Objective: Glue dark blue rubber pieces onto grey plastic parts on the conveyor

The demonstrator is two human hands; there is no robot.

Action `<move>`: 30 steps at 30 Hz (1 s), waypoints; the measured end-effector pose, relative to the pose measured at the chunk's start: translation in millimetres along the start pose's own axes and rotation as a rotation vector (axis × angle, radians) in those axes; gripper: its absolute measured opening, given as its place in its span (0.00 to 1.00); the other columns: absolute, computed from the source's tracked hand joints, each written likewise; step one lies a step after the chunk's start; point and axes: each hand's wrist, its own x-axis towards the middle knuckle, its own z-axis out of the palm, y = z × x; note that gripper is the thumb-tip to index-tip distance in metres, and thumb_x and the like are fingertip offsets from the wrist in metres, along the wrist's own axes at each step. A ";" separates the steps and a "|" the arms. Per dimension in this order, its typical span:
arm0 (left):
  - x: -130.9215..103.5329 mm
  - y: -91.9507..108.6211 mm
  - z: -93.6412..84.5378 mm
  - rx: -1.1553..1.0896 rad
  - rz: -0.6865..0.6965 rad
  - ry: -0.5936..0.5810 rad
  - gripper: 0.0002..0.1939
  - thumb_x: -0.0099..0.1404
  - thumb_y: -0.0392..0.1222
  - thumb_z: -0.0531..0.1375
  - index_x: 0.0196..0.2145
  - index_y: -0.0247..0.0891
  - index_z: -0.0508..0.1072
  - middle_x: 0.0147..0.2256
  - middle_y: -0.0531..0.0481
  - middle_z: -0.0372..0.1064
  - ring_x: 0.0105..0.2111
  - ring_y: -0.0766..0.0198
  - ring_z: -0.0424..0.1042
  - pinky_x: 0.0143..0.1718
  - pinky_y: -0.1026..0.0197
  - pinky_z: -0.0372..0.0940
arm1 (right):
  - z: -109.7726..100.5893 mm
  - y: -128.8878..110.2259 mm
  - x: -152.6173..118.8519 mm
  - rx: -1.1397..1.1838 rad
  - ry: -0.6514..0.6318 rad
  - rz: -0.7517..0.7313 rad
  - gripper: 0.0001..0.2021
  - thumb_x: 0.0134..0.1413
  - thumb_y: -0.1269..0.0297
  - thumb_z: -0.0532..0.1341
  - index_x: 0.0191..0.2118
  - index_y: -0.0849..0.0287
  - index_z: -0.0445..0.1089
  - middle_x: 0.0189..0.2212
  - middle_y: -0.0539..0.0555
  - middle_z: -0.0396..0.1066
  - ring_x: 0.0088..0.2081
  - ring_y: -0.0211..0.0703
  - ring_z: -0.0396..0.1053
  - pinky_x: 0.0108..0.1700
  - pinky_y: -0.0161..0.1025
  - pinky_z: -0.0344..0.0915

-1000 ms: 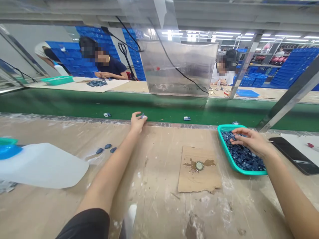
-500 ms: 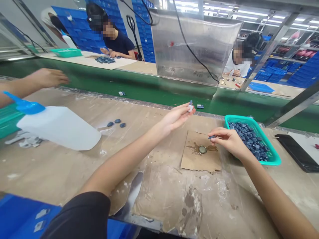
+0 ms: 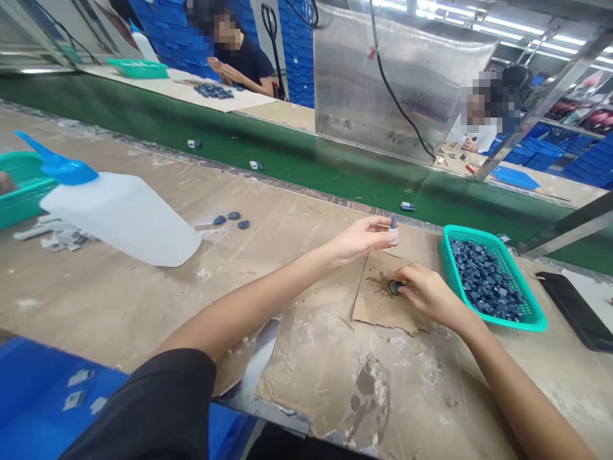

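My left hand [image 3: 361,241] is closed on a small white-and-dark-blue block [image 3: 393,234], pinched at the fingertips over the table near the belt's edge. My right hand [image 3: 426,291] pinches a dark blue stone-like piece [image 3: 395,287], lowered onto a small round, cap-like dish that it mostly covers. Under that dish lies a stained square of cardboard [image 3: 378,306]. To the right of my right hand stands a green basket [image 3: 520,322] filled with dark blue pieces [image 3: 486,281].
A white bottle with a blue spout [image 3: 124,217] lies at left, near loose dark stones [image 3: 233,216]. A co-worker's hand [image 3: 6,183] is at another green basket [image 3: 23,207]. Small blocks [image 3: 407,206] ride the green belt [image 3: 306,172]. A black phone-like slab [image 3: 575,306] lies right.
My right hand has moved from beside the basket down to the round dish with its piece. My left hand has drawn back from the belt, still pinching the block. The co-worker's arm has withdrawn leftward.
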 end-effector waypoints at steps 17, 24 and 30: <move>-17.4 -17.9 13.9 1.062 0.653 -0.057 0.10 0.53 0.35 0.61 0.35 0.35 0.68 0.31 0.53 0.64 0.32 0.69 0.65 0.34 0.67 0.61 | -20.9 -3.3 -0.7 1.106 0.576 0.396 0.19 0.37 0.64 0.70 0.30 0.56 0.58 0.32 0.52 0.76 0.39 0.44 0.73 0.42 0.39 0.66; -20.4 -18.3 15.9 1.103 0.670 -0.030 0.08 0.53 0.36 0.61 0.33 0.35 0.68 0.29 0.54 0.64 0.29 0.70 0.64 0.31 0.68 0.59 | -15.7 -11.0 1.0 1.037 0.583 0.342 0.19 0.37 0.64 0.70 0.29 0.56 0.56 0.31 0.51 0.75 0.36 0.42 0.73 0.40 0.39 0.69; -23.9 -17.6 16.4 1.062 0.763 -0.003 0.09 0.52 0.35 0.62 0.34 0.35 0.70 0.28 0.54 0.64 0.28 0.71 0.65 0.31 0.69 0.60 | -11.1 -19.0 0.3 0.995 0.660 0.293 0.15 0.41 0.63 0.69 0.27 0.56 0.59 0.30 0.51 0.74 0.39 0.41 0.72 0.41 0.36 0.68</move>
